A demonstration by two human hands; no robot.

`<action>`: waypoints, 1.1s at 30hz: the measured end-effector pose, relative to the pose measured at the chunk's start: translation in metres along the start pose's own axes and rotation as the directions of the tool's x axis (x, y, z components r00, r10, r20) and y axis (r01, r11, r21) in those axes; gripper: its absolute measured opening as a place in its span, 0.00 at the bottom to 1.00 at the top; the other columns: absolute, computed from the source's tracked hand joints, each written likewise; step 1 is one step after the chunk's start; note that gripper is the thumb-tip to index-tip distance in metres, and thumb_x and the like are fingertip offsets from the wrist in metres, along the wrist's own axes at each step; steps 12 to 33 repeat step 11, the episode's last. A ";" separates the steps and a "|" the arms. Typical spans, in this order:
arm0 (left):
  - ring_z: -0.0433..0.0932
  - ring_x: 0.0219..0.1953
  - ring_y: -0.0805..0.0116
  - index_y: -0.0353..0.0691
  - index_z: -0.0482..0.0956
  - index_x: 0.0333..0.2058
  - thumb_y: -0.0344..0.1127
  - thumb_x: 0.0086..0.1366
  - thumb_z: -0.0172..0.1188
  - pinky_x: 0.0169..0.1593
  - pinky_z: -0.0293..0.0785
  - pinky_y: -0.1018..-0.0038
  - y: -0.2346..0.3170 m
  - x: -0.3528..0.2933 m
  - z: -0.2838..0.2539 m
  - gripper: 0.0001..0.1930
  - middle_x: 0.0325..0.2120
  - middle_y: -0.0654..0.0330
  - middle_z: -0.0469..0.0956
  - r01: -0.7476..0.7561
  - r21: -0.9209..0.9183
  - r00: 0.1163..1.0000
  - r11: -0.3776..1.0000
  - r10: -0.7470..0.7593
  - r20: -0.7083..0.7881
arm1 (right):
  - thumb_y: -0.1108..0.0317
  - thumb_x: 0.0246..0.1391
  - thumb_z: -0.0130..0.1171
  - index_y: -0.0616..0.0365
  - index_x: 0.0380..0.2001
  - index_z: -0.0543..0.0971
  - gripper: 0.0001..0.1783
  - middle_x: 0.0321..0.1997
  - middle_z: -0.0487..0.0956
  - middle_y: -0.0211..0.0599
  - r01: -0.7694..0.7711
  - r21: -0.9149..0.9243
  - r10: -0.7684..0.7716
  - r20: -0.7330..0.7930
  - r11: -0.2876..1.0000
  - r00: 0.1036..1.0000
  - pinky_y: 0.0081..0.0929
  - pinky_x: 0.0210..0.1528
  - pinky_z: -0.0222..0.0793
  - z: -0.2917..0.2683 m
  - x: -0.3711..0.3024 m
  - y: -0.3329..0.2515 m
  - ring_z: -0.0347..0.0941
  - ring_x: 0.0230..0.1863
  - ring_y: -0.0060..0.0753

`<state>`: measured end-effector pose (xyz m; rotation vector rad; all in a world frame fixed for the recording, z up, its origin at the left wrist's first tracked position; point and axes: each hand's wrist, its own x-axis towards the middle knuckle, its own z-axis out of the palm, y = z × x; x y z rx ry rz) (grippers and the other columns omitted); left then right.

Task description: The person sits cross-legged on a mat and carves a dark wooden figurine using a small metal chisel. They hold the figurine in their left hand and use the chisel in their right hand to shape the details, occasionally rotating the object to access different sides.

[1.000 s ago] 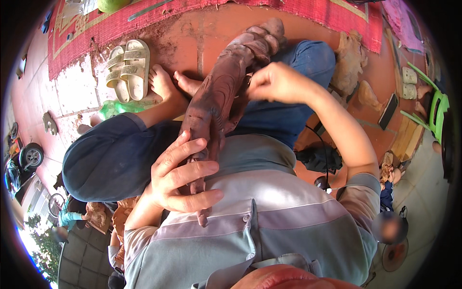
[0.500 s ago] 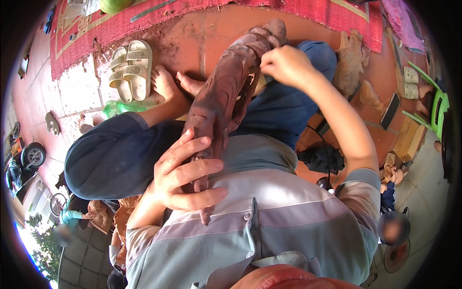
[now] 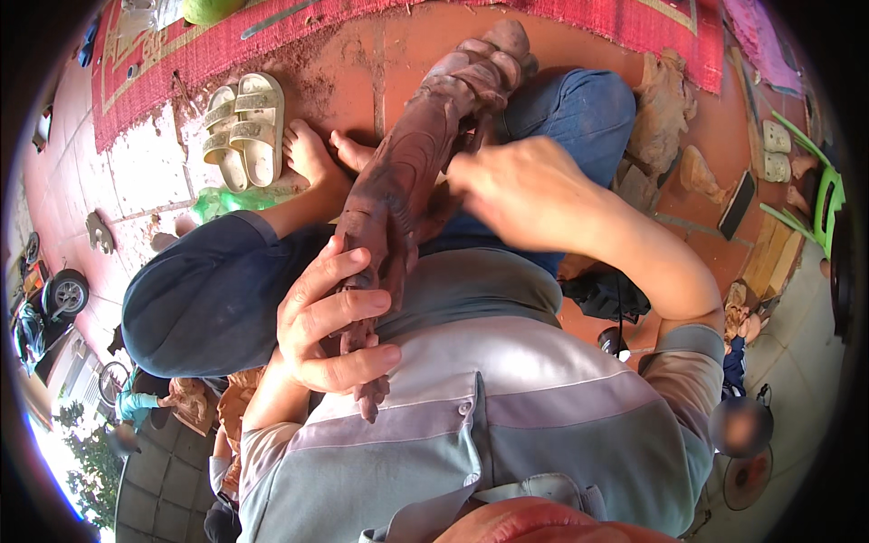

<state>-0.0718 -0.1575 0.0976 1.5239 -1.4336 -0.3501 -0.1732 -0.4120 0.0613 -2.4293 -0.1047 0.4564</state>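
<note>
A long reddish-brown wood carving (image 3: 409, 149) lies slantwise across my lap, its thick rounded end pointing away from me. Folds and curved grooves cover its surface. My left hand (image 3: 330, 321) wraps round the narrow, jagged near end, close to my shirt. Along the carving's right side, about midway, is my right hand (image 3: 525, 192) with its fingers curled in and closed. Motion smears those fingertips, and whatever they pinch is hidden.
Pale sandals (image 3: 258, 131) stand beside my bare foot, near a red mat (image 3: 362, 18). Rough wood pieces (image 3: 663, 113) and a dark flat block (image 3: 736, 205) lie right of my knee, with a green plastic chair (image 3: 826, 204) beyond. Other people (image 3: 136, 403) sit at the sides.
My right hand has moved from near the carving's far end back toward me and leftward along its side. The carving has shifted slightly left, with my left hand still round it.
</note>
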 end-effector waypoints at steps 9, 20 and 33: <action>0.75 0.46 0.41 0.50 0.77 0.38 0.42 0.59 0.58 0.50 0.72 0.44 -0.008 0.006 0.004 0.09 0.40 0.51 0.76 -0.199 0.024 0.979 0.980 0.198 0.044 | 0.70 0.46 0.59 0.50 0.29 0.83 0.06 0.28 0.81 0.40 -0.231 -0.331 0.263 0.057 0.915 0.963 0.40 0.35 0.73 0.001 0.036 0.058 0.78 0.34 0.44; 0.75 0.45 0.41 0.50 0.77 0.38 0.44 0.59 0.57 0.49 0.72 0.44 -0.008 0.003 0.005 0.10 0.40 0.51 0.76 -0.219 0.031 0.975 0.975 0.217 0.052 | 0.66 0.43 0.62 0.53 0.30 0.82 0.08 0.27 0.81 0.40 -0.049 -0.160 0.071 0.137 0.986 0.988 0.40 0.39 0.74 -0.009 0.027 0.032 0.79 0.35 0.44; 0.75 0.45 0.41 0.50 0.77 0.38 0.44 0.59 0.57 0.49 0.72 0.44 -0.008 0.003 0.005 0.10 0.40 0.51 0.76 -0.219 0.031 0.975 0.975 0.217 0.052 | 0.66 0.43 0.62 0.53 0.30 0.82 0.08 0.27 0.81 0.40 -0.049 -0.160 0.071 0.137 0.986 0.988 0.40 0.39 0.74 -0.009 0.027 0.032 0.79 0.35 0.44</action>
